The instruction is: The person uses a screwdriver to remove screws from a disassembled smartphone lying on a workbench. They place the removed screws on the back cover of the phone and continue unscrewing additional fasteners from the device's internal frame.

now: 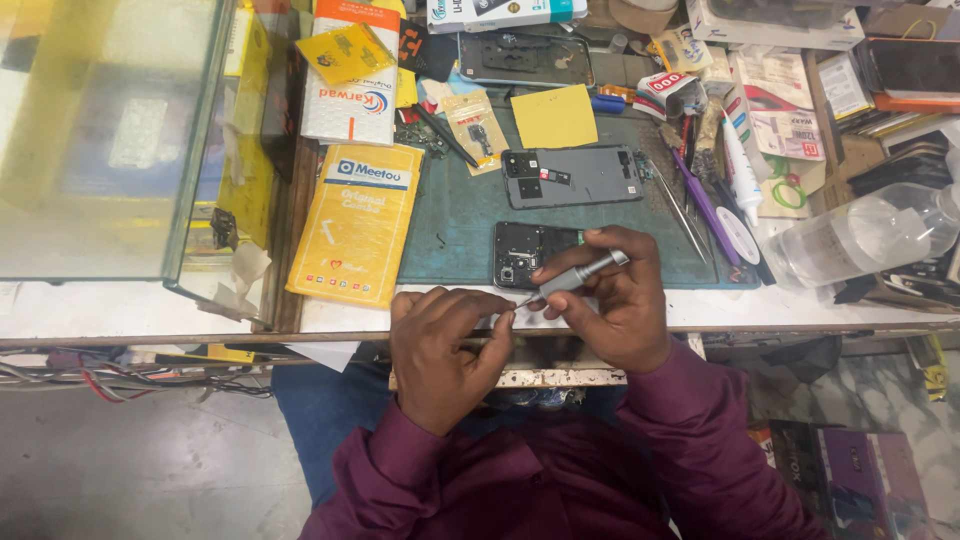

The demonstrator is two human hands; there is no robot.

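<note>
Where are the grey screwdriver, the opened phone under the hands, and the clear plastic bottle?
grey screwdriver (580, 273), head view, on its handle.
opened phone (520, 252), head view, on its exposed back.
clear plastic bottle (860, 235), head view, on its body.

cluttered workbench (250, 318), grey floor (150, 470)

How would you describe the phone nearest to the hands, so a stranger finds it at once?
Find the green mat on the workbench. At its near edge, just beyond the right hand, lies the opened black phone. Unlike the grey phone farther back, it is dark and partly hidden by fingers.
</note>
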